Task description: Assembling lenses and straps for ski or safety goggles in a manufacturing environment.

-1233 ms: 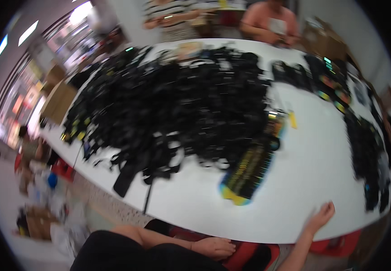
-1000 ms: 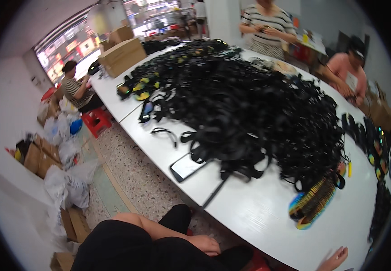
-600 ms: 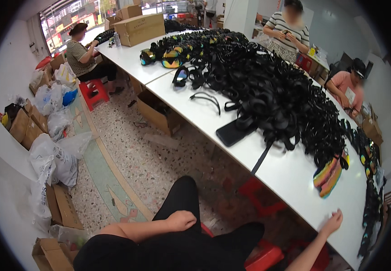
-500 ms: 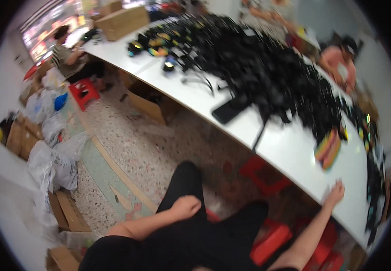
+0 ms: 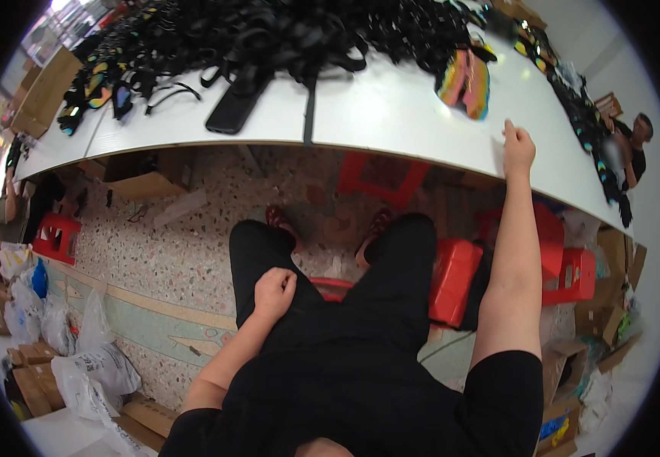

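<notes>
My left hand (image 5: 275,293) rests loosely closed on my left thigh, with nothing visible in it. My right arm reaches out over the white table (image 5: 391,114), and my right hand (image 5: 520,151) is near its front edge. Its fingers are curled with the index finger partly raised, and I see nothing held. Just beyond it lies a pair of shiny rainbow-coloured lens pieces (image 5: 463,85). A large heap of black straps (image 5: 292,34) covers the far part of the table. In front of the heap lies a black phone (image 5: 237,108).
A dark strap (image 5: 309,114) hangs over the table edge. Below are red stools (image 5: 456,282) and a cardboard box (image 5: 147,177). Plastic bags (image 5: 101,373) and cartons stand at the left. One person (image 5: 2,209) sits far left, another (image 5: 636,148) is far right.
My view has turned to the right and down, so the table edge now runs across in front of me. My left hand stays on the thigh; my right arm remains stretched toward the table.
</notes>
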A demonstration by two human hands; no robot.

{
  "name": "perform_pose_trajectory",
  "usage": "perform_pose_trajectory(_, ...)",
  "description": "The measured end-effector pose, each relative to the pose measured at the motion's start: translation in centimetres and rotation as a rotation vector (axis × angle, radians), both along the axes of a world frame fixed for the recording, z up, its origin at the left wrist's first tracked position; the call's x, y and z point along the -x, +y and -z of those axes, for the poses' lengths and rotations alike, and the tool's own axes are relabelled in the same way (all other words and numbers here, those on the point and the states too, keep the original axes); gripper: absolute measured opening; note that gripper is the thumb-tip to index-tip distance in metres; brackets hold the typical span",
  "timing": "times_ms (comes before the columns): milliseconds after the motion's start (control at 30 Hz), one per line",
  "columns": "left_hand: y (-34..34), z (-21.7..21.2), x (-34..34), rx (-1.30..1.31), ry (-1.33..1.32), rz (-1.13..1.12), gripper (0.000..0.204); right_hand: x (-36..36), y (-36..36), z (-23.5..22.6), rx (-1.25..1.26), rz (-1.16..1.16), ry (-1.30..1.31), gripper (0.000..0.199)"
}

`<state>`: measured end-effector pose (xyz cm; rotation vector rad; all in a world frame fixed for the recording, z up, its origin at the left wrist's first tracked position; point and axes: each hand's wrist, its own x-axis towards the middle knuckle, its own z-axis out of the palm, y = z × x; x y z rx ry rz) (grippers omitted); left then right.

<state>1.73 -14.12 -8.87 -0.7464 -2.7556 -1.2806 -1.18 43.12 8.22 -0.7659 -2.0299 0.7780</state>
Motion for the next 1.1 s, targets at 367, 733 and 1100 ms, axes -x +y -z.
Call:
perform_pose_trajectory(367, 0.9, -0.3, 1.2, 0.083, 0.016, 0.041, 0.01, -0.4, 0.3, 0.3, 0.092, -0.029, 0.107, 0.036)
perform_pose_trajectory(733, 3.0, -0.1, 2.5, 0.101, 0.023, 0.24, 0.014, -0.7, -1.6, -0.2, 0.139, -0.012, 0.057, 0.033)
perform_pose_trajectory(1100, 0.2, 1.5, 4.2, 0.193, -0.131, 0.056, 0.012, -0.7, -2.6, -0.7, 0.006, 0.041, 0.056, 0.021)
